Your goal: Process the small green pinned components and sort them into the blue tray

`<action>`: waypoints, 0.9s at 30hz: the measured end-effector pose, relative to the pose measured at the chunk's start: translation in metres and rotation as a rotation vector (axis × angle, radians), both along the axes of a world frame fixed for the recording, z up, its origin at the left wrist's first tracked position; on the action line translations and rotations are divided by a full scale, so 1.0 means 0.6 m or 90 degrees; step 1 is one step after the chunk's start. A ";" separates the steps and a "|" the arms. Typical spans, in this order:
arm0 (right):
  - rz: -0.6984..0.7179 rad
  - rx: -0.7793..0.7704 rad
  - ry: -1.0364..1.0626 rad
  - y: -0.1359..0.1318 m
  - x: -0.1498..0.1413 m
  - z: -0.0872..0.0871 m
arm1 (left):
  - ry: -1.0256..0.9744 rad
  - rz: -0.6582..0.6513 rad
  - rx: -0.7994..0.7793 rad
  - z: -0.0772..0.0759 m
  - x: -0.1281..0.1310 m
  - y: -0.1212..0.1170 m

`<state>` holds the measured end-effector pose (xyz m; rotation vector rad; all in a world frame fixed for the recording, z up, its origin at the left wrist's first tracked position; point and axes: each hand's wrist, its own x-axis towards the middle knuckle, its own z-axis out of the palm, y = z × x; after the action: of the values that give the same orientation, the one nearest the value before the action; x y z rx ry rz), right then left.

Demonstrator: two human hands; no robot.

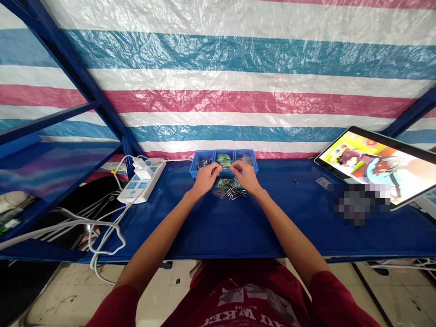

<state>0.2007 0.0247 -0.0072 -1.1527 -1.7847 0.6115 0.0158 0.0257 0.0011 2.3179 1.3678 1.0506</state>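
My left hand (205,178) is pinched closed over the front of a row of blue bins. My right hand (248,177) faces it, thumb and fingers also drawn together. Anything between the fingertips is too small to make out. The left bin (193,170) holds dark metal pieces like screws or pins. In the middle bin lie green-tinted plastic bags (224,159), and clear bags (245,159) fill the right bin. Just below the hands, a loose pile of slim metal pieces (233,193) lies on the table with small plastic bags (220,192).
On the blue table (225,231) a white power strip (140,185) with cables stands at left. A tablet-like screen (378,163) leans at right, a blurred dark item (354,205) before it. One small metal piece (295,181) and a small clear bag (323,183) lie nearer the middle.
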 end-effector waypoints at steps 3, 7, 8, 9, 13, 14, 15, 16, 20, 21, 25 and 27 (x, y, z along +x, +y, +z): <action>0.000 -0.005 0.037 -0.010 -0.002 -0.006 | -0.040 0.015 0.078 -0.013 0.000 -0.006; -0.003 -0.013 0.029 -0.025 -0.001 -0.011 | -0.031 -0.017 0.146 -0.029 -0.005 -0.014; -0.004 -0.014 0.020 -0.028 -0.001 -0.011 | -0.027 -0.027 0.153 -0.031 -0.006 -0.016; -0.004 -0.012 0.013 -0.031 -0.001 -0.011 | -0.024 -0.035 0.157 -0.034 -0.008 -0.017; -0.008 0.012 -0.003 -0.040 -0.002 -0.012 | -0.024 -0.062 0.165 -0.039 -0.010 -0.023; -0.013 0.015 -0.007 -0.041 -0.003 -0.012 | -0.026 -0.063 0.166 -0.039 -0.010 -0.024; -0.017 0.017 -0.011 -0.042 -0.004 -0.013 | -0.029 -0.062 0.167 -0.040 -0.010 -0.024; -0.020 0.018 -0.015 -0.043 -0.005 -0.013 | -0.032 -0.060 0.168 -0.041 -0.010 -0.025; -0.019 0.025 -0.020 -0.044 -0.008 -0.019 | -0.043 -0.058 0.175 -0.043 -0.009 -0.025; -0.019 0.026 -0.021 -0.044 -0.009 -0.021 | -0.044 -0.060 0.180 -0.044 -0.008 -0.025; -0.017 0.021 -0.016 -0.043 -0.010 -0.027 | -0.046 -0.064 0.195 -0.044 -0.008 -0.027; -0.015 0.013 -0.014 -0.043 -0.011 -0.029 | -0.039 -0.057 0.192 -0.042 -0.008 -0.028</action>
<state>0.1943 -0.0012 -0.0246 -1.1701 -1.7890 0.5675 0.0108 0.0092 -0.0243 2.5018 1.1387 1.3687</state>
